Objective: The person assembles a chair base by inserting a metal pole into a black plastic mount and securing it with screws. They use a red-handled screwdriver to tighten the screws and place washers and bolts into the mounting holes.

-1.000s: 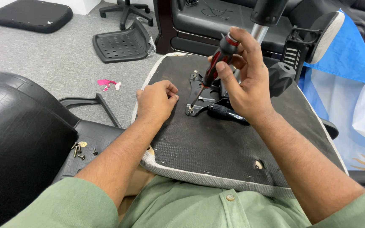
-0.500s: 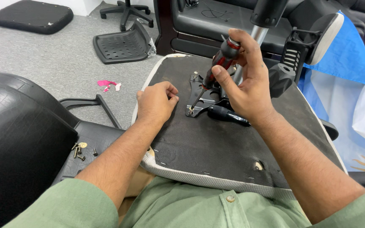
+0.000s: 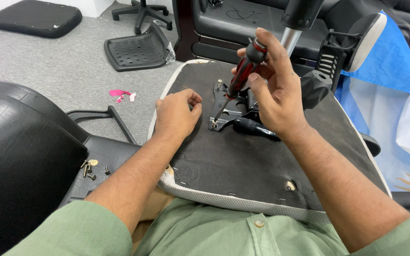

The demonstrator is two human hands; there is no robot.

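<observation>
An upturned chair seat (image 3: 243, 166) with a dark fabric underside lies across my lap. A black metal bracket (image 3: 228, 111) is bolted to it, with a black lever handle (image 3: 255, 128) beside it. My right hand (image 3: 274, 95) grips a red and black screwdriver (image 3: 243, 73), its tip set on a screw at the bracket's near left corner. My left hand (image 3: 176, 114) rests on the seat just left of the bracket, fingers curled, holding nothing I can see.
A black leather chair back (image 3: 20, 156) stands at my left, with several loose screws (image 3: 91, 168) on its arm piece. A perforated black plastic part (image 3: 136, 47), a black cushion (image 3: 34, 16) and a pink scrap (image 3: 122, 94) lie on the grey carpet. Blue and white cloth (image 3: 395, 85) hangs at right.
The right hand has turned slightly on the screwdriver handle, with the tip staying on the same screw. The left hand has not moved.
</observation>
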